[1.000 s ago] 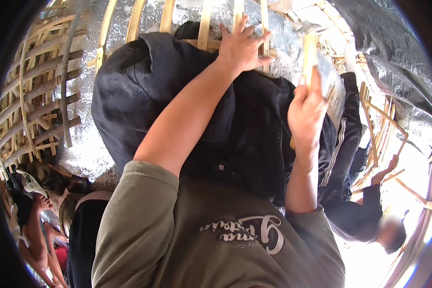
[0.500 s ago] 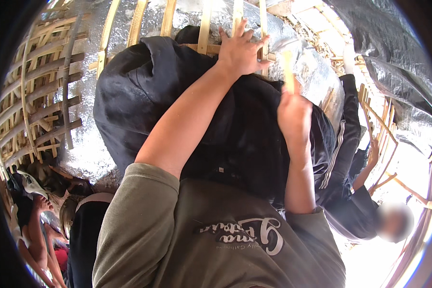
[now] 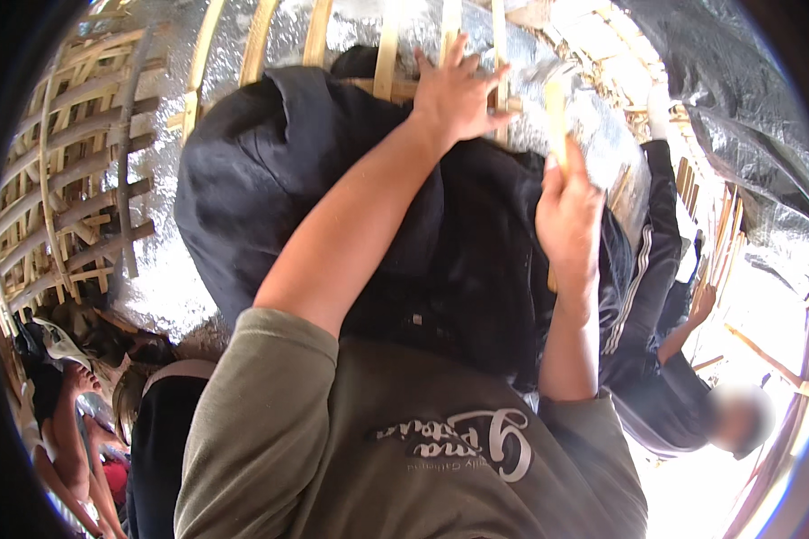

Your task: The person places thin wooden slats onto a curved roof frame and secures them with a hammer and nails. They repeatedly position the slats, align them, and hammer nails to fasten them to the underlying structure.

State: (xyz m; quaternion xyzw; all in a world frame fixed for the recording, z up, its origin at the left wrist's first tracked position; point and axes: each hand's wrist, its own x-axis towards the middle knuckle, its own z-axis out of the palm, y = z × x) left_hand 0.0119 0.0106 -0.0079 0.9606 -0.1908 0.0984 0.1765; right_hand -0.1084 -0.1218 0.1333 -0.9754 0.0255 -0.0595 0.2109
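Left hand: the bare left hand (image 3: 456, 101) is spread wide, palm down, over the right end of the slat row; nothing is seen to be gripped by it.
Right hand: the bare right hand (image 3: 569, 205) is closed around a hammer-like tool with a pale yellow wooden handle (image 3: 556, 115), its thumb laid along the handle.
Tool: the handle is held pointing away from the body, just right of the slats; its head is blurred, and whether anything is touched by it cannot be told.
Slats: narrow, pale wooden slats (image 3: 386, 56) are set side by side, well spaced, across a pale wooden crosspiece (image 3: 398, 88) beyond the knees.
Ground: a wrinkled, shiny silver sheet (image 3: 164, 283) is seen beneath the slats.
Lap: the legs are covered by loose black cloth (image 3: 243, 171).
Left side: a brown and tan lattice of woven strips (image 3: 72, 193) is seen.
Right side: a co-worker in black clothing with white leg stripes (image 3: 643, 359) is seen, the face blurred.
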